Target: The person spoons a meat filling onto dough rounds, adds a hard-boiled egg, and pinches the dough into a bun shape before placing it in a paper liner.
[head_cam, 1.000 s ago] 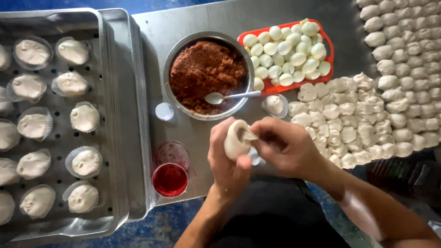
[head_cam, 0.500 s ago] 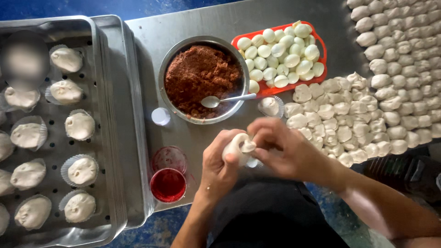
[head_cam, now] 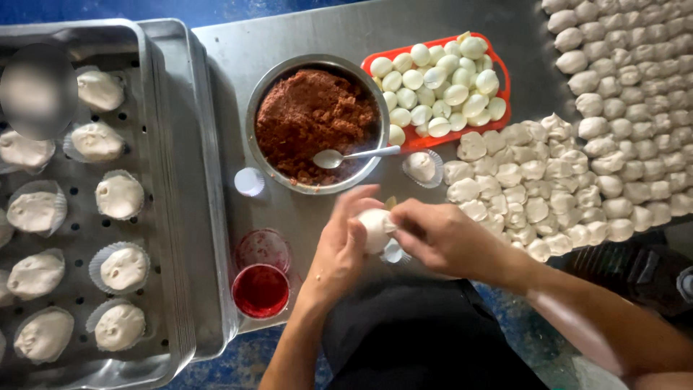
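While cupped — both hands (head_cam: pixel 404 242) around dough ball (head_cam: pixel 376 228)

A bowl (head_cam: pixel 317 123) of filling (spoon (head_cam: pixel 350 156) in it) sits between the perforated tray (head_cam: pixel 155 217) of filled cups on the left and dough pieces (head_cam: pixel 548 180) on the right; the egg tray (head_cam: pixel 498 108) lies just beside the bowl.
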